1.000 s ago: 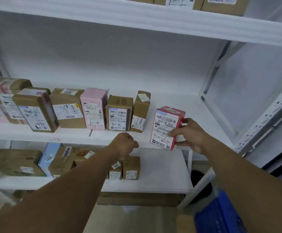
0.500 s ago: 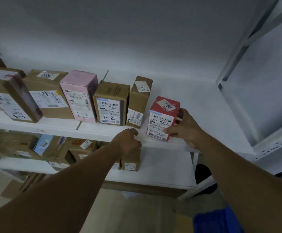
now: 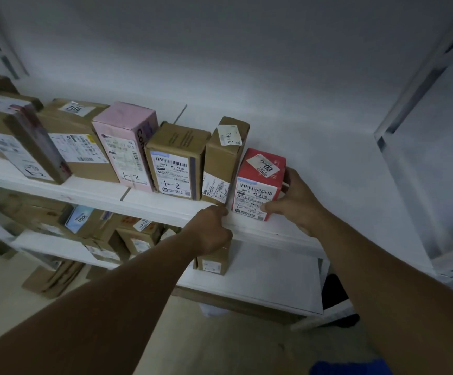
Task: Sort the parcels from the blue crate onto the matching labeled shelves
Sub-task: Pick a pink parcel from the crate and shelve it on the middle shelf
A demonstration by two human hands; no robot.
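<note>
On the middle shelf [image 3: 165,209], starting left, we had brown boxes [image 3: 79,147] and a pink box [image 3: 126,142] lined up labels-out, several marked 1-2, so matching was easy. Our left hand [image 3: 209,231] sat curled in a loose fist at the shelf's front edge, holding nothing, probably just bracing. The red box [image 3: 260,185] stood at the row's end, right beside a narrow brown box [image 3: 224,158]. Our right hand [image 3: 295,204] gripped it, thumb on its front, likely to square it up. The blue crate [image 3: 349,368] peeked in bottom right.
</note>
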